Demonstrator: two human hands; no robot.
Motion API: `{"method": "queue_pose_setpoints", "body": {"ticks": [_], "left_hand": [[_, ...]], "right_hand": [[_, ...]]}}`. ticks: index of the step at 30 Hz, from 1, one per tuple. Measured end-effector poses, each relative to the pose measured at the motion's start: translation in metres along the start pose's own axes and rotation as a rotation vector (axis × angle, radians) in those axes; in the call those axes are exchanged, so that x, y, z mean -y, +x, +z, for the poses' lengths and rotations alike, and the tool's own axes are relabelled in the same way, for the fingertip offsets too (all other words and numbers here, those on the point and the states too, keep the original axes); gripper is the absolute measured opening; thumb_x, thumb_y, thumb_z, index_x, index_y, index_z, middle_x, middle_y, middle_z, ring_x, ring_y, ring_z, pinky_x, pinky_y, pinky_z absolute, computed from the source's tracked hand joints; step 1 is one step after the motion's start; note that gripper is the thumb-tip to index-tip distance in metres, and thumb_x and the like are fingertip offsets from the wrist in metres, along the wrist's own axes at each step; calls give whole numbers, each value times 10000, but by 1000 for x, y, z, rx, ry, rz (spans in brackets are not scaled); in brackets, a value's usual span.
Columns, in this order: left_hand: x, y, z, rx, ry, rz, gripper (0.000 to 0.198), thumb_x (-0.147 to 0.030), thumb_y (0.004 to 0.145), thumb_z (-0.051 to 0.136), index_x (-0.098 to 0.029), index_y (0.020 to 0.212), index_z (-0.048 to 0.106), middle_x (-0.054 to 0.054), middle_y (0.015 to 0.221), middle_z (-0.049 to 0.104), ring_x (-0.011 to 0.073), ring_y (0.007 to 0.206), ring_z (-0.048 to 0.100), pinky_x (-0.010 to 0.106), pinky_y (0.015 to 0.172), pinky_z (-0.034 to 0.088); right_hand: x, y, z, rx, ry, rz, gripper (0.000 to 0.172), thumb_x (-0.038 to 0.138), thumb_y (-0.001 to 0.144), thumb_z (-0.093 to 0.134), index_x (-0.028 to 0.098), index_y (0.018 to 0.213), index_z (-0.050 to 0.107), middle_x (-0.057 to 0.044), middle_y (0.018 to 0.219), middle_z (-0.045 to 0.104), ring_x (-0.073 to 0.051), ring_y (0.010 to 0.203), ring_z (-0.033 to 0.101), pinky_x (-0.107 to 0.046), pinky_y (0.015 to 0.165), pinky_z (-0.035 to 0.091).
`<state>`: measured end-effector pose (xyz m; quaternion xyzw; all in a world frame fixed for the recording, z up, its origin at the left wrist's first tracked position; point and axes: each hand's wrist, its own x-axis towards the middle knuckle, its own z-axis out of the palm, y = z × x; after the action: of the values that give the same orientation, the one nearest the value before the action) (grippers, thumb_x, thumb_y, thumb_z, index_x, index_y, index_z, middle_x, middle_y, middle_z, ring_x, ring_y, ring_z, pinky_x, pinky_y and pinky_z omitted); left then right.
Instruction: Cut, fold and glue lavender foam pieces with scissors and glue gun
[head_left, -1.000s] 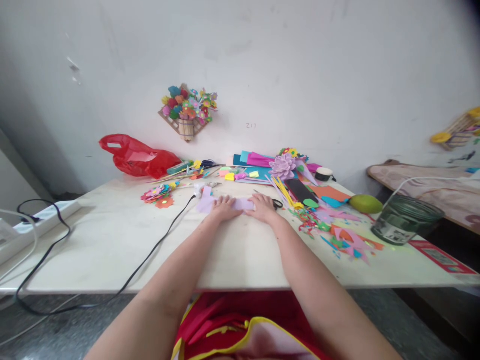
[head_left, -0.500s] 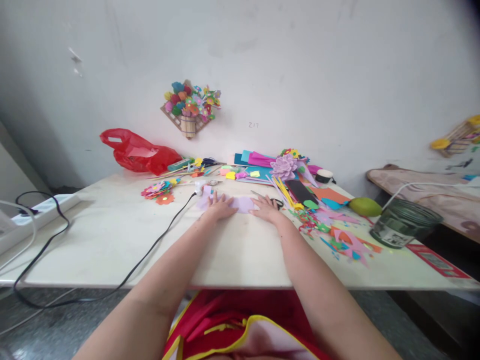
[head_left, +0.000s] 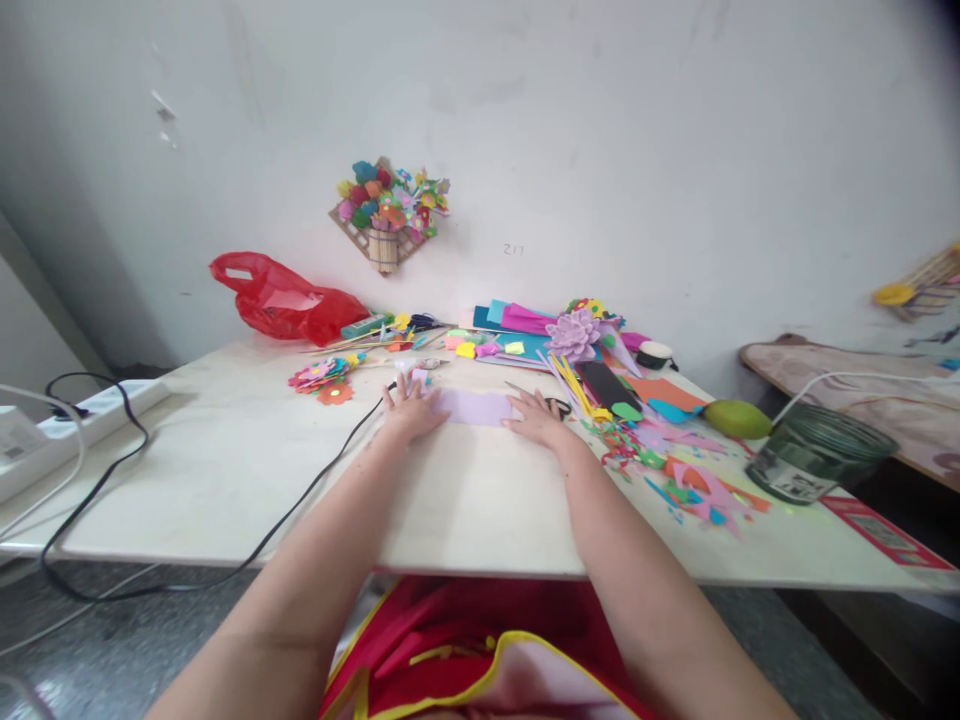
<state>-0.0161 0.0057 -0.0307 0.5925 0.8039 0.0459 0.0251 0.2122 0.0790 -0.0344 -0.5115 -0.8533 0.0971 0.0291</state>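
A light purple strip of craft foam or paper (head_left: 480, 407) lies flat on the white table (head_left: 480, 500) in front of me. My left hand (head_left: 412, 408) rests with spread fingers on its left end. On its right end lies my right hand (head_left: 534, 416), fingers stretched out and apart. Both palms face down and neither hand grips anything. Scissors (head_left: 559, 407) lie beside and partly behind my right hand, with their blade pointing left. A small light purple piece (head_left: 420, 376) sits just behind my left fingers.
Colourful foam scraps (head_left: 697, 480) and a dark glass jar (head_left: 821, 455) stand to the right. A black phone (head_left: 609, 388) and a purple foam flower (head_left: 574, 334) are farther back. At left lie foam flowers (head_left: 326, 378), a red bag (head_left: 289, 305), a black cable (head_left: 300, 505) and a power strip (head_left: 97, 420).
My left hand has slid left along the purple strip, so more of the strip shows between my hands. My right hand stays at its right end. The view has shifted slightly.
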Motion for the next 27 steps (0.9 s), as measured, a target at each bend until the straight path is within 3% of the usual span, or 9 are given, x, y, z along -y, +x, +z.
{"method": "queue_pose_setpoints", "body": {"ticks": [5, 12, 16, 20, 24, 27], "left_hand": [[2, -2, 3, -2, -68, 43, 641, -628, 747, 328, -353, 1326, 323, 0, 1470, 148, 325, 1317, -127, 613, 996, -38], [4, 4, 8, -9, -188, 112, 605, -551, 778, 373, -318, 1334, 321, -7, 1453, 212, 309, 1332, -38, 505, 1049, 121], [-3, 3, 7, -43, -200, 150, 557, -482, 806, 376, -245, 1310, 377, 29, 1421, 294, 275, 1337, 61, 449, 1068, 109], [-21, 1, 8, -92, -208, 301, 441, -313, 861, 311, -166, 1253, 450, 69, 1325, 445, 161, 1285, 284, 344, 1091, 41], [-36, 0, 10, -125, -436, 295, 426, -209, 840, 336, -149, 1238, 474, 68, 1329, 436, 162, 1249, 352, 284, 1047, 229], [-35, 0, 6, -179, -592, 232, 420, -153, 800, 378, -139, 1194, 523, 72, 1286, 486, 177, 1187, 436, 266, 991, 323]], "right_hand": [[1, 0, -1, -20, -33, -26, 623, 499, 801, 420, 280, 1368, 285, -18, 1458, 177, -262, 1339, -7, -499, 1042, -6], [8, 1, 0, -85, -79, -80, 573, 459, 819, 424, 261, 1348, 330, -32, 1442, 228, -250, 1338, 48, -507, 1042, 18], [18, -2, -1, -218, -59, -247, 492, 420, 822, 461, 253, 1283, 434, -55, 1406, 314, -225, 1306, 214, -465, 1047, 126], [27, 1, 4, -308, 21, -453, 408, 324, 788, 544, 221, 1183, 547, -79, 1317, 445, -195, 1212, 392, -379, 1023, 260], [26, 12, 16, -320, 142, -525, 366, 205, 758, 570, 218, 1123, 598, -68, 1251, 515, -196, 1150, 468, -340, 989, 339], [21, 18, 22, -285, 204, -525, 349, 151, 756, 553, 197, 1097, 615, -74, 1176, 575, -189, 1104, 507, -324, 969, 363]]}}
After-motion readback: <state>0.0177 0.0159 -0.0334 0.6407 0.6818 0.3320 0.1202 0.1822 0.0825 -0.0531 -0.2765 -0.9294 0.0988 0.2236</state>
